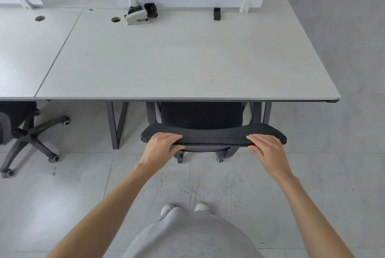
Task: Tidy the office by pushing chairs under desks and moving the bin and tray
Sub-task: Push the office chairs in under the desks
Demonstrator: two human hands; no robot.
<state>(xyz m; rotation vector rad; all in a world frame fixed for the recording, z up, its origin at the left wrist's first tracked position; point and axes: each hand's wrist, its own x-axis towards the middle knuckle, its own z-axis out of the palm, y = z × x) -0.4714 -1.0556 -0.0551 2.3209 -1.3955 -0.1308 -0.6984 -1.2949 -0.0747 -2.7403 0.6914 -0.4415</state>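
Both hands grip the top edge of the black mesh chair (212,134) backrest. Left hand (161,146) is at its left end, right hand (265,149) at its right end; on each, fingers curl over the top with the thumb under, clamped on the rim. The chair seat sits under the white desk (187,59), backrest just proud of the near edge. A second chair (23,134) stands far left, partly under the neighbouring desk. A stapler (137,17) lies at the far side of the desk.

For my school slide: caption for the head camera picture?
Both hands grip a black chair tucked under the desk.
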